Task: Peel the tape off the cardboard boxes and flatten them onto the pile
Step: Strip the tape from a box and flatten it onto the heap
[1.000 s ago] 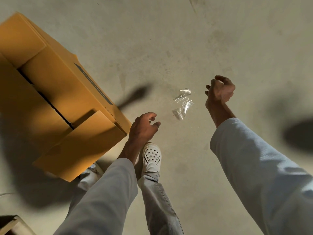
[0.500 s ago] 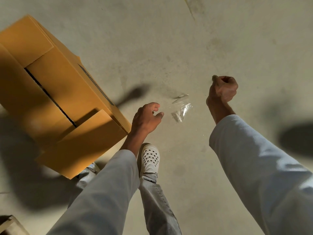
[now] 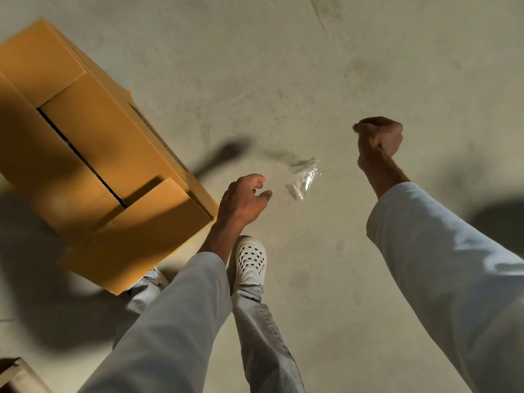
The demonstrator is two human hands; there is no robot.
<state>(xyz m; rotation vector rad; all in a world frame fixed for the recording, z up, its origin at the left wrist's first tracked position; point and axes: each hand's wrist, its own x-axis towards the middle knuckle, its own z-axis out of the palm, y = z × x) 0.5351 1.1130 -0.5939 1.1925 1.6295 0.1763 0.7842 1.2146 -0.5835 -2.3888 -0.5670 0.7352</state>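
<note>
One brown cardboard box (image 3: 93,154) stands on the grey concrete floor (image 3: 283,66), its top flaps unsealed with a dark slit between them; the printing on its side is unreadable. Right of the box lies one crumpled clear tape wad (image 3: 303,180). The left hand (image 3: 243,199), beside the box corner, hangs loosely curled, holding nothing. Further right, the right hand (image 3: 378,141) is a tight fist; contents cannot be told. One white perforated clog (image 3: 251,259) shows below.
</note>
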